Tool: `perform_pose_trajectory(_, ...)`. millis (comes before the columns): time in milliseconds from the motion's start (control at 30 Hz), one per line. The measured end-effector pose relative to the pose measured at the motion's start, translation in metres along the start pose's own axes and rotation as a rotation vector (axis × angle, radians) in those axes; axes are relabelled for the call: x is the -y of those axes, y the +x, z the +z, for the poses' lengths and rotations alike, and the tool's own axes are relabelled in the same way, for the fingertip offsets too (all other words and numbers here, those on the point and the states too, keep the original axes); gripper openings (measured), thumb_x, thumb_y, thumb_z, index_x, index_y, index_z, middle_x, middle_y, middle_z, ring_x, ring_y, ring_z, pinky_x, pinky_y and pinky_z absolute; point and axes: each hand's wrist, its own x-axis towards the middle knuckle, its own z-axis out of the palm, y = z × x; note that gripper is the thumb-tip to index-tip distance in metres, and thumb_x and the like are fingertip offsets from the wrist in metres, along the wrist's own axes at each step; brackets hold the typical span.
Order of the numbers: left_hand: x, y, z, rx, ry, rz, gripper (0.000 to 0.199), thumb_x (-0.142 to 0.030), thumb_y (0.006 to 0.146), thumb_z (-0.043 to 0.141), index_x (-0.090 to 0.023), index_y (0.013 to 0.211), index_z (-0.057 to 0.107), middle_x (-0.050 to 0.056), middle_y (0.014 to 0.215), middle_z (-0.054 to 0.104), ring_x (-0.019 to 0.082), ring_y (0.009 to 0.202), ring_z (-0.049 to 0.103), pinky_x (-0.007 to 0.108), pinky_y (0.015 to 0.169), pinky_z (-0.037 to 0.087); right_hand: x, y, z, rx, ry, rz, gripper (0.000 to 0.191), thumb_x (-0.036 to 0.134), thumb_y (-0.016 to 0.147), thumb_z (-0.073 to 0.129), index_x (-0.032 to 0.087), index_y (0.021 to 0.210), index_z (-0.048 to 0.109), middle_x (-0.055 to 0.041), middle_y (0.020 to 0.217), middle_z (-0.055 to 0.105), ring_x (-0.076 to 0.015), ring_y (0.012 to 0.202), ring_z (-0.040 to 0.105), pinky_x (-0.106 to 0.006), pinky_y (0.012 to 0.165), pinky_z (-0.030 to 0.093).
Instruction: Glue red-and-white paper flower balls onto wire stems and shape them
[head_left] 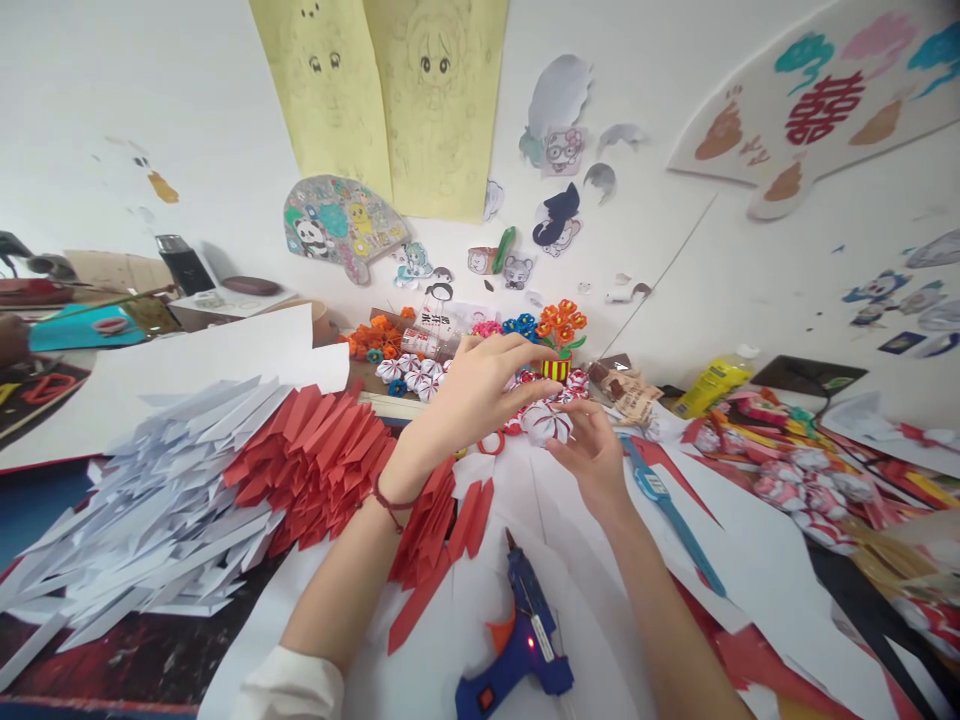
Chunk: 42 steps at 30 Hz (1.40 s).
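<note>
1. The glue gun lies on the white paper, nozzle pointing away from the person, a red light glowing on its side.
2. The ball, white with red lines, is held up beyond the gun's nozzle and slightly to its right.
3. The right hand, beyond the gun and to its right, has the ball pinched at its fingertips, thumb below and fingers above, closed only as far as the ball allows.
4. The left hand, beyond the gun, arches over with fingers long and loosely spread, thumb apart from them and just by the ball. It grips nothing that shows; whether the thumb touches cannot be told.
5. Red strips lie left of the gun and beyond it, white strips farther left, and other balls well beyond it.
6. The step in hand looks like turning or shaping the ball. The next move probably calls for a light pinch, so the folds are not crushed, and for wrists clear of the gun's nozzle.
</note>
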Motion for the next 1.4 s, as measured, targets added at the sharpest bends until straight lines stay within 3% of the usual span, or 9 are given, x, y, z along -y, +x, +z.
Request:
perform_pose_trajectory(167, 0.002, -0.001, -0.005, 0.061, -0.096, 0.025, 0.036, -0.048, 0.099, 0.054, -0.024, 0.125, 0.062, 0.007, 0.126, 0.069, 0.022, 0.118, 0.062, 0.038, 0.100, 0.038, -0.004, 0.003, -0.004, 0.025, -0.009, -0.008, 0.047, 0.041, 0.062, 0.090, 0.031, 0.100, 0.064, -0.0029, 0.107, 0.069, -0.0242, 0.104, 0.065, -0.034, 0.079, 0.056)
perform_pose_trajectory(267, 0.008, -0.003, -0.007, 0.150, -0.176, 0.077, 0.056, -0.053, 0.088, 0.068, -0.025, 0.134, 0.056, 0.010, 0.135, 0.063, 0.027, 0.130, 0.055, 0.041, 0.107, 0.040, -0.004, 0.002, -0.007, 0.043, 0.024, 0.030, 0.050, 0.050, 0.061, 0.089, 0.032, 0.102, 0.068, -0.0036, 0.109, 0.071, -0.0251, 0.102, 0.065, -0.035, 0.077, 0.057)
perform_pose_trajectory(367, 0.010, -0.005, -0.007, 0.277, -0.266, 0.126, 0.079, -0.046, 0.078, 0.081, -0.027, 0.145, 0.045, 0.012, 0.147, 0.054, 0.029, 0.138, 0.048, 0.043, 0.111, 0.040, -0.001, 0.000, -0.007, 0.078, 0.103, 0.064, 0.052, 0.059, 0.065, 0.084, 0.033, 0.107, 0.071, -0.0046, 0.116, 0.070, -0.0279, 0.107, 0.066, -0.042, 0.086, 0.057)
perform_pose_trajectory(500, 0.004, -0.007, -0.003, 0.368, -0.355, 0.159, 0.095, -0.034, 0.076, 0.085, -0.027, 0.153, 0.031, 0.013, 0.152, 0.048, 0.028, 0.140, 0.046, 0.043, 0.114, 0.038, 0.005, -0.004, -0.002, 0.125, 0.222, 0.125, 0.050, 0.065, 0.073, 0.075, 0.031, 0.109, 0.072, -0.0059, 0.111, 0.073, -0.0295, 0.102, 0.069, -0.047, 0.086, 0.057)
perform_pose_trajectory(667, -0.002, -0.005, 0.003, 0.306, -0.393, 0.149, 0.094, -0.028, 0.077, 0.084, -0.033, 0.153, 0.029, 0.010, 0.137, 0.060, 0.028, 0.128, 0.055, 0.043, 0.109, 0.040, 0.003, -0.004, 0.000, 0.108, 0.300, 0.144, 0.046, 0.070, 0.080, 0.064, 0.032, 0.104, 0.073, -0.0041, 0.106, 0.075, -0.0266, 0.101, 0.070, -0.044, 0.087, 0.058)
perform_pose_trajectory(933, -0.011, -0.001, 0.008, 0.211, -0.369, 0.084, 0.084, -0.026, 0.080, 0.081, -0.030, 0.149, 0.033, 0.005, 0.125, 0.068, 0.027, 0.121, 0.057, 0.043, 0.109, 0.034, 0.002, -0.001, 0.001, 0.087, 0.367, 0.223, 0.045, 0.069, 0.088, 0.053, 0.034, 0.112, 0.070, -0.0042, 0.121, 0.072, -0.0291, 0.113, 0.068, -0.050, 0.094, 0.055)
perform_pose_trajectory(1100, -0.019, 0.000, 0.009, 0.173, -0.251, -0.002, 0.084, -0.028, 0.079, 0.081, -0.028, 0.148, 0.033, 0.004, 0.123, 0.068, 0.028, 0.122, 0.054, 0.042, 0.108, 0.032, 0.013, -0.004, 0.009, 0.175, 0.530, 0.208, 0.065, 0.077, 0.082, 0.054, 0.032, 0.130, 0.062, -0.0064, 0.138, 0.065, -0.0286, 0.119, 0.065, -0.051, 0.101, 0.049)
perform_pose_trajectory(1233, -0.031, -0.001, 0.017, 0.112, -0.023, -0.044, 0.081, -0.034, 0.083, 0.076, -0.024, 0.149, 0.030, 0.008, 0.131, 0.064, 0.029, 0.122, 0.053, 0.042, 0.102, 0.035, 0.018, -0.008, 0.014, 0.139, 0.588, 0.172, 0.058, 0.064, 0.076, 0.073, 0.031, 0.124, 0.067, -0.0036, 0.127, 0.071, -0.0231, 0.111, 0.068, -0.040, 0.098, 0.051)
perform_pose_trajectory(1400, -0.045, -0.003, 0.030, 0.057, 0.226, -0.054, 0.082, -0.048, 0.088, 0.069, -0.015, 0.150, 0.027, 0.013, 0.131, 0.062, 0.031, 0.120, 0.053, 0.044, 0.102, 0.034, 0.020, -0.007, 0.015, 0.019, 0.616, 0.242, 0.046, 0.058, 0.076, 0.077, 0.025, 0.108, 0.075, -0.0039, 0.114, 0.077, -0.0186, 0.100, 0.071, -0.029, 0.088, 0.055)
